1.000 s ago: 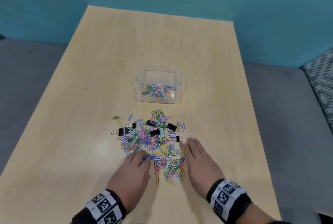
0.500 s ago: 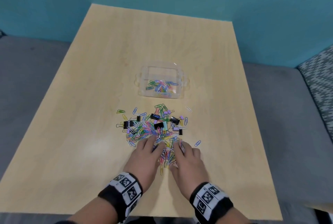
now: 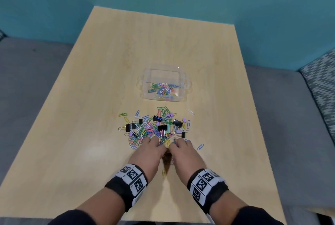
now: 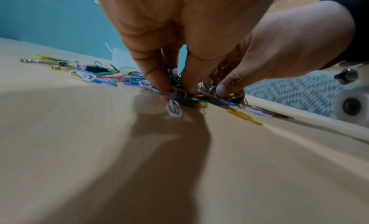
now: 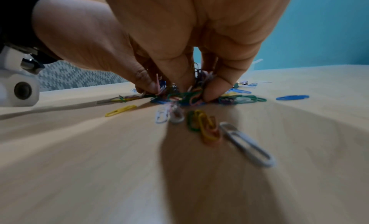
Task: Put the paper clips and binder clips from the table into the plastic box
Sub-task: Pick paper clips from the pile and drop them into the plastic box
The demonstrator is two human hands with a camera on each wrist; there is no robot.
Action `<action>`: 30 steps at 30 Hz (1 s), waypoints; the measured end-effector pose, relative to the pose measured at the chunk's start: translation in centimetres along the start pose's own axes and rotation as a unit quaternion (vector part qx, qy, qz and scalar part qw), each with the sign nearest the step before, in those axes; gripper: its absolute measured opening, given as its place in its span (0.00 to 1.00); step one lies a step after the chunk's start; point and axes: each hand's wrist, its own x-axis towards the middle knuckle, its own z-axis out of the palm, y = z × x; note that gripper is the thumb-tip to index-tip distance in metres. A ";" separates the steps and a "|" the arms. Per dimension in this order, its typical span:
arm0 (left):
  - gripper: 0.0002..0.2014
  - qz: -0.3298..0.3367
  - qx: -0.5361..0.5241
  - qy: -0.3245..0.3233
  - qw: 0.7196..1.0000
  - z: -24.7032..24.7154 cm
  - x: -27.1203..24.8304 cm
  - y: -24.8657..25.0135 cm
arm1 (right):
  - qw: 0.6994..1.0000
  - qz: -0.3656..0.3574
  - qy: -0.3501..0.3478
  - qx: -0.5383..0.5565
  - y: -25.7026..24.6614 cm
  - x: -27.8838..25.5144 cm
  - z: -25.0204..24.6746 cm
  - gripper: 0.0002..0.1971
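Clips: paper clips (image 3: 145, 132) and binder clips (image 3: 161, 127) heaped on table (image 3: 90, 98), near plastic box (image 3: 164, 70).
Left hand (image 3: 147, 154): fingers curled, pinching a bunch.
Right hand (image 3: 186, 155): likewise.
Handling: light, slippery, tangling; scoop from beneath.

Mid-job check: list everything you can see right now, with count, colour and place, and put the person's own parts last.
table: one, light wood, against the teal wall.
plastic box: one, clear, at the middle of the table, beyond the pile, with some mixed-colour paper clips inside.
paper clips: too many to count, mixed colours, heaped on the table between the box and the hands, with a few strays around.
binder clips: several, mostly black, a few small lilac ones, scattered through the pile.
left hand: near edge of the pile, fingers curled around a bunch of paper clips.
right hand: beside the left, gripping paper clips likewise.
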 end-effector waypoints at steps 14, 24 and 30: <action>0.05 -0.094 -0.217 -0.019 0.971 -5.2 1.8 -1.4 | 0.984 0.024 -0.076 0.158 1.8 2.4 -5.3 0.06; 0.06 -0.174 -0.372 0.101 0.906 -13.9 11.4 -6.7 | 0.973 0.051 -0.011 0.225 3.3 12.9 -16.0 0.08; 0.03 -0.166 -0.310 0.103 0.930 -15.0 16.1 -6.6 | 0.989 0.061 0.007 0.135 2.4 17.5 -17.4 0.08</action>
